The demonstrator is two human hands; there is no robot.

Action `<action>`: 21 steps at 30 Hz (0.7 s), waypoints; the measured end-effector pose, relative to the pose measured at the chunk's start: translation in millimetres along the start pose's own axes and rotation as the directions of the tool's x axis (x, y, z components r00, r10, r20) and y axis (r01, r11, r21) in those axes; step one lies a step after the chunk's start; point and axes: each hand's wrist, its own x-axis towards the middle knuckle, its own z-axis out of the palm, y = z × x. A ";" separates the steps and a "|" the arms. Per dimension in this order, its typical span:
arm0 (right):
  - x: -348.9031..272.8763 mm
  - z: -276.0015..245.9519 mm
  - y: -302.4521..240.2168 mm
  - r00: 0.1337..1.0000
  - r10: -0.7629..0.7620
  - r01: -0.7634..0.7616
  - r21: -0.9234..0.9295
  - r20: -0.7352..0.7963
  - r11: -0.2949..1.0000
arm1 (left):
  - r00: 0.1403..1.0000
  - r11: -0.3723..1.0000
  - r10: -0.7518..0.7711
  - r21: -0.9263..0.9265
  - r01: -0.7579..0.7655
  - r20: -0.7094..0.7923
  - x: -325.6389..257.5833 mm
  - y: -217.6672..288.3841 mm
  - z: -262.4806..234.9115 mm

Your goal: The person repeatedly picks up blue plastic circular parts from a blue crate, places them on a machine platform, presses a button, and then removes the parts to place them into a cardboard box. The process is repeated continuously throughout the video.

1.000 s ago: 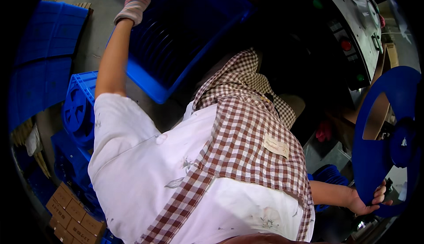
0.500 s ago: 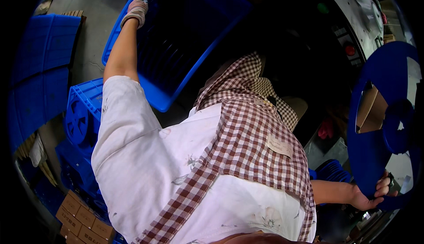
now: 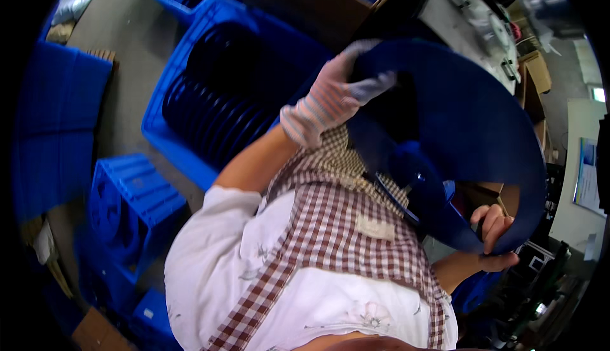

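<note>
Reel (image 3: 464,128) | left hand (image 3: 330,100) gloved, gripping rim at 11 o'clock | right hand (image 3: 492,236) bare, clasping rim at 5 | keep both grips firm, reel level, clear of crate (image 3: 190,166)

— What is different from 1 second ago?
— The left hand (image 3: 330,100), gloved, is off the far rim of the blue crate (image 3: 190,90) and now grips the upper edge of the blue reel (image 3: 464,128).
— And the reel?
— It has swung from the person's right side to in front of the chest, tilted. The right hand (image 3: 495,236) now clasps its lower rim.
</note>
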 end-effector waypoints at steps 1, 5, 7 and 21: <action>0.9 -0.1 0.1 0.996 0.076 -0.068 0.130 -0.054 0.989 | 0.965 0.853 -0.242 -0.452 0.259 0.097 3.7 -14.1 -5.8; -30.9 -0.6 50.7 0.267 0.679 -0.241 0.635 -0.684 0.734 | 0.995 0.965 -0.098 -0.244 0.098 0.012 3.2 2.2 30.7; -53.4 7.7 55.9 0.299 0.856 -0.635 0.582 -0.421 0.508 | 0.987 0.950 -0.151 -0.268 0.162 0.062 13.5 10.6 35.9; -80.4 22.8 38.0 0.683 0.662 -0.279 0.728 -0.307 0.626 | 0.991 -0.071 0.108 0.994 -0.077 0.085 251.3 90.5 -101.8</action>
